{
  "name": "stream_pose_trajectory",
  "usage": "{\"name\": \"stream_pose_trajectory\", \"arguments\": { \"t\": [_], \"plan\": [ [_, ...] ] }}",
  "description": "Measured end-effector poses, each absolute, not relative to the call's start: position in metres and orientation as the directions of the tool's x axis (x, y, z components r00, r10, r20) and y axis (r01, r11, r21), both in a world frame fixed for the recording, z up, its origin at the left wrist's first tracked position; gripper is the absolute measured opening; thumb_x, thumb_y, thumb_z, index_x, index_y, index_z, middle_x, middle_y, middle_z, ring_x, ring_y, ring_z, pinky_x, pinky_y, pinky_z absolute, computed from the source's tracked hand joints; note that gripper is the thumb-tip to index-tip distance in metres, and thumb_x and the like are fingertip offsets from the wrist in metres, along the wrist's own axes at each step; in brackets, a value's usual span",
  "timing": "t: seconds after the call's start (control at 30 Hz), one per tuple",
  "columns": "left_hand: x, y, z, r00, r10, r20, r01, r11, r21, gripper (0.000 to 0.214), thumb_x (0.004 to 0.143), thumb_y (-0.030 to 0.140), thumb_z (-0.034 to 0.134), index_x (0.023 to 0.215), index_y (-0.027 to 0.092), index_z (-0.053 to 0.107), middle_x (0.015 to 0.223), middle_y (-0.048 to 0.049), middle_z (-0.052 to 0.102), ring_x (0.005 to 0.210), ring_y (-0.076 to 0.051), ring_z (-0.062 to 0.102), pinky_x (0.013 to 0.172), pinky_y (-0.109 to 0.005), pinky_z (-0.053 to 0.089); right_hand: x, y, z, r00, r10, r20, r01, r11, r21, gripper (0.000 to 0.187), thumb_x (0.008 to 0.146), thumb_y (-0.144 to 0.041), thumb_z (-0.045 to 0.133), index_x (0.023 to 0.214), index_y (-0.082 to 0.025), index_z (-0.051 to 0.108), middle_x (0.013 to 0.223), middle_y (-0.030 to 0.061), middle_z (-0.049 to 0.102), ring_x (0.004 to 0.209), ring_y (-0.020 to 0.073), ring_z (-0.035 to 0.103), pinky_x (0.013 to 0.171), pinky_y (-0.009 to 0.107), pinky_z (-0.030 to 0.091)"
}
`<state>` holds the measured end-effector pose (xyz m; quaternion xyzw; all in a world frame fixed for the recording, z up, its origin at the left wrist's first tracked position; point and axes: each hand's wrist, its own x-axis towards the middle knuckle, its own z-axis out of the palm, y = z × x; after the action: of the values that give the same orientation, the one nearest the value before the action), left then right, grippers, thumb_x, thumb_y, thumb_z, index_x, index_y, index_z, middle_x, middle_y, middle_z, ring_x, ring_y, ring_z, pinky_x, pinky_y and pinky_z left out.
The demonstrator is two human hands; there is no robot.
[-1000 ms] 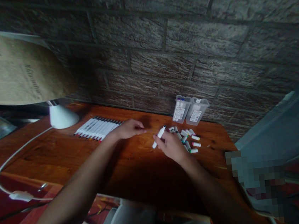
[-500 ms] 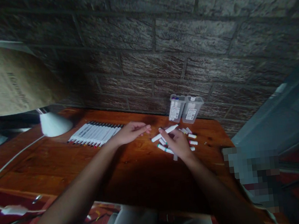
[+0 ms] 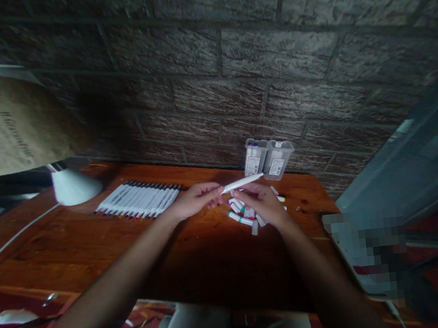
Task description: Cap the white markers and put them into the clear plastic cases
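A white marker (image 3: pixel 243 182) is held almost level above the table, its right end slightly higher. My left hand (image 3: pixel 199 197) pinches its left end between thumb and fingertips. Closed around it from the right is my right hand (image 3: pixel 262 201), which hides part of the marker's underside. Below lies a loose pile of white marker caps (image 3: pixel 241 218) with coloured ends, some covered by my right hand. Left of my hands, a row of white markers (image 3: pixel 139 199) with dark upper ends lies side by side.
Two clear plastic boxes (image 3: pixel 256 156) with labels stand at the back against the brick wall (image 3: pixel 204 97); markers show in the left one. A lamp (image 3: pixel 73 185) with a paper-like shade occupies the table's left. The wooden table's (image 3: pixel 196 250) front edge runs near my lap.
My left hand has moved right and taken hold of the marker's left end. My right hand has raised the marker slightly, uncovering more caps.
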<state>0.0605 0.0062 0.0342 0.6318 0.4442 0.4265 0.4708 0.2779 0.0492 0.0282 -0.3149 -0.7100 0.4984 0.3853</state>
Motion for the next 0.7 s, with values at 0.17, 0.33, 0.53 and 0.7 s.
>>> {"name": "stream_pose_trajectory", "arguments": {
  "t": [0.17, 0.33, 0.53, 0.7],
  "plan": [
    [0.055, 0.014, 0.028, 0.031, 0.992, 0.125, 0.053, -0.126, 0.991, 0.036, 0.08, 0.048, 0.07, 0.08, 0.013, 0.067, 0.07, -0.0013, 0.061, 0.058, -0.009, 0.049, 0.053, -0.021, 0.035, 0.298, 0.062, 0.024, -0.656, 0.707, 0.266, 0.29, 0.561, -0.775, 0.014, 0.081, -0.031, 0.07, 0.084, -0.02, 0.079, 0.076, 0.0022, 0.076, 0.063, 0.0141, 0.063, 0.06, 0.025, 0.045],
    [0.053, 0.017, 0.03, -0.117, 0.987, 0.106, -0.108, -0.119, 0.987, 0.036, 0.071, 0.045, 0.079, 0.077, 0.012, 0.068, 0.068, -0.0009, 0.061, 0.054, -0.007, 0.046, 0.051, -0.021, 0.034, 0.306, 0.062, 0.017, -0.79, 0.601, 0.121, 0.333, 0.587, -0.738, 0.006, 0.075, -0.024, 0.074, 0.077, -0.021, 0.078, 0.069, -0.0005, 0.075, 0.06, 0.014, 0.065, 0.055, 0.022, 0.044],
    [0.053, 0.016, 0.036, -0.163, 0.986, 0.048, -0.281, -0.093, 0.955, 0.037, 0.064, 0.038, 0.086, 0.084, 0.011, 0.071, 0.067, -0.0007, 0.062, 0.053, -0.005, 0.048, 0.05, -0.018, 0.036, 0.305, 0.056, 0.023, -0.794, 0.601, 0.09, 0.387, 0.614, -0.688, 0.006, 0.069, -0.017, 0.077, 0.073, -0.021, 0.077, 0.071, -0.0004, 0.075, 0.063, 0.0143, 0.067, 0.058, 0.023, 0.045],
    [0.052, 0.016, 0.032, -0.088, 0.996, -0.004, -0.321, -0.025, 0.947, 0.031, 0.067, 0.031, 0.085, 0.086, 0.011, 0.071, 0.077, -0.0051, 0.069, 0.058, -0.006, 0.052, 0.053, -0.018, 0.042, 0.303, 0.055, 0.026, -0.774, 0.615, 0.15, 0.33, 0.594, -0.734, 0.015, 0.071, -0.018, 0.072, 0.085, -0.019, 0.077, 0.079, 0.0015, 0.076, 0.062, 0.0134, 0.064, 0.058, 0.024, 0.046]
  ]
}}
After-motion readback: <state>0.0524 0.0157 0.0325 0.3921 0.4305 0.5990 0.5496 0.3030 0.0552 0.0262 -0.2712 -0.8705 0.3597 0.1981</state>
